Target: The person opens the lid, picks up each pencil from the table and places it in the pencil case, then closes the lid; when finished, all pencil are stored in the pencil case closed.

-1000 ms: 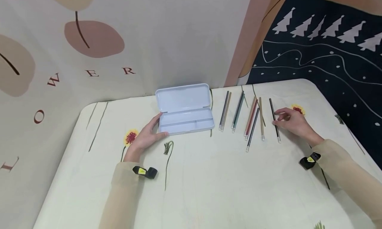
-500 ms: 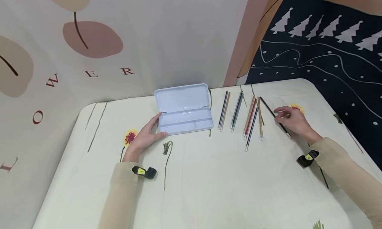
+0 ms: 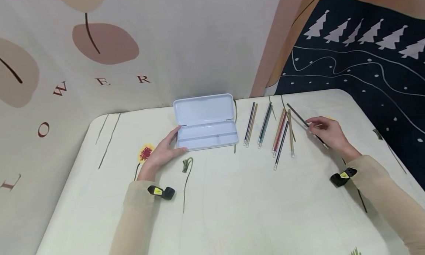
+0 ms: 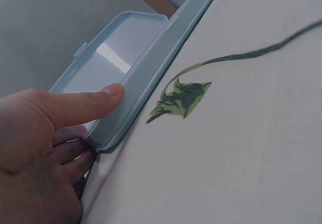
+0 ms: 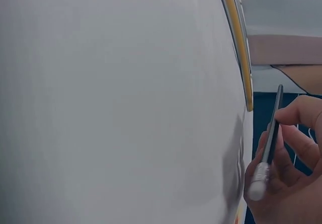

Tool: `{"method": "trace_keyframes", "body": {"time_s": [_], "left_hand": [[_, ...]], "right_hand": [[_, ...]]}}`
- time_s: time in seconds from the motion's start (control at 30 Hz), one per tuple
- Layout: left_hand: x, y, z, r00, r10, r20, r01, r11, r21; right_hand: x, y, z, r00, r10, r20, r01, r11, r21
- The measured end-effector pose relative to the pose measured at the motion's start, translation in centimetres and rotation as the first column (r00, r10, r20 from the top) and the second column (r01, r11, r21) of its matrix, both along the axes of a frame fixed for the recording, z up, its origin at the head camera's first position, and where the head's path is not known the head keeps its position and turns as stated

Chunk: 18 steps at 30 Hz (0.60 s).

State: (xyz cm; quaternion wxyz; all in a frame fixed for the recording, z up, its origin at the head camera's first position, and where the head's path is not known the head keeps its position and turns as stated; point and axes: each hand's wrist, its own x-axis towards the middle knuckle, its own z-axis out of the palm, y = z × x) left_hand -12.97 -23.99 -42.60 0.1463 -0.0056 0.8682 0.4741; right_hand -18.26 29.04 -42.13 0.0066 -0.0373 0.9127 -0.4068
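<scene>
A pale blue pencil case [image 3: 207, 139] lies with its lid [image 3: 204, 109] folded back and its compartments bare. My left hand [image 3: 162, 151] holds the case by its left end. In the left wrist view, the thumb [image 4: 90, 105] lies along the front wall and the other fingers bend round the corner. At the right, my right hand [image 3: 327, 132] pinches a dark pencil [image 3: 297, 115] between thumb and fingers. In the right wrist view, that pencil [image 5: 271, 138] appears raised off the cloth, its white eraser end towards the camera.
Between case and right hand, several pencils lie in loose groups: dark and tan ones [image 3: 250, 124], green ones [image 3: 265, 124], red and tan ones [image 3: 279, 133], a navy one [image 3: 281, 146] and a tan one [image 3: 291, 137]. The flower-printed tablecloth [image 3: 225, 199] meets a patterned curtain [image 3: 199, 44] behind.
The dark pencil has swung from nearly upright in the head view to a slant, its far end moving left, and now looks lifted in the right hand. The left hand stays on the case.
</scene>
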Motion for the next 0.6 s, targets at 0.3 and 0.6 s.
{"method": "trace_keyframes", "body": {"time_s": [0.3, 0.6], "left_hand": [[-0.1, 0.0, -0.1, 1.000, -0.007, -0.023, 0.007, 1.000, 0.000], [0.0, -0.2, -0.2, 1.000, -0.006, -0.015, 0.007, 1.000, 0.003]], "right_hand": [[-0.4, -1.4, 0.4, 0.998, 0.058, 0.006, -0.057, 0.994, -0.095], [-1.2, -3.6, 0.9, 0.991, 0.134, -0.018, -0.135, 0.978, -0.160]]}}
